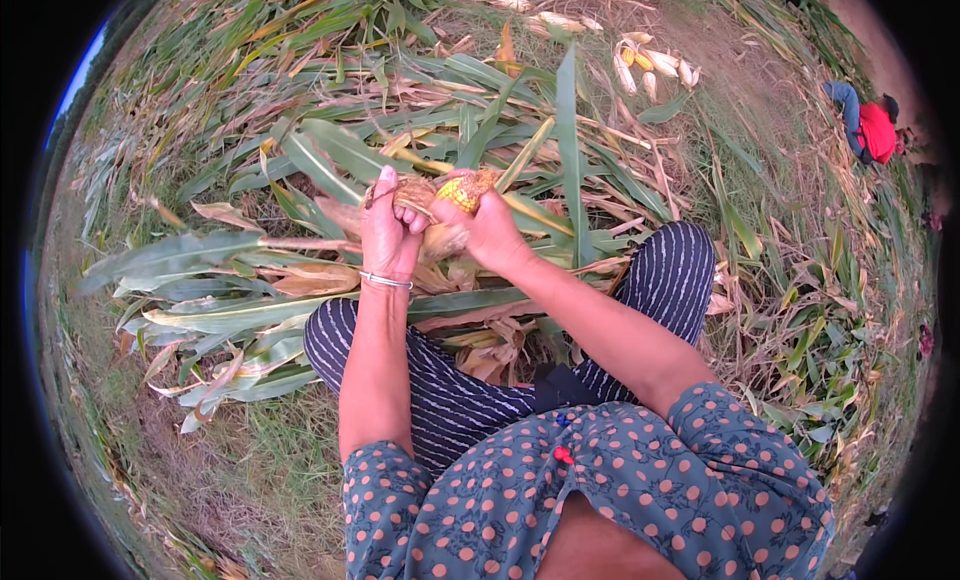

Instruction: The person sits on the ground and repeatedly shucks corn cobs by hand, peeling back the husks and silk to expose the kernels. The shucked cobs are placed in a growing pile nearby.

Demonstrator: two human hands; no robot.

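My left hand, with a metal bangle at the wrist, grips brown, dry corn husk. Just to its right, my right hand is closed around an ear of corn, whose yellow kernels and brown silk show between the fingers. Pale husk hangs below, between the two hands. Both hands are close together above a heap of cut corn stalks and leaves, which reaches over the ground in front of my crossed legs.
Several corn ears in pale husks lie on the ground at the upper right, with more husked ears beyond. A person in a red top is at the far right edge. Green and dry stalks lie to my right.
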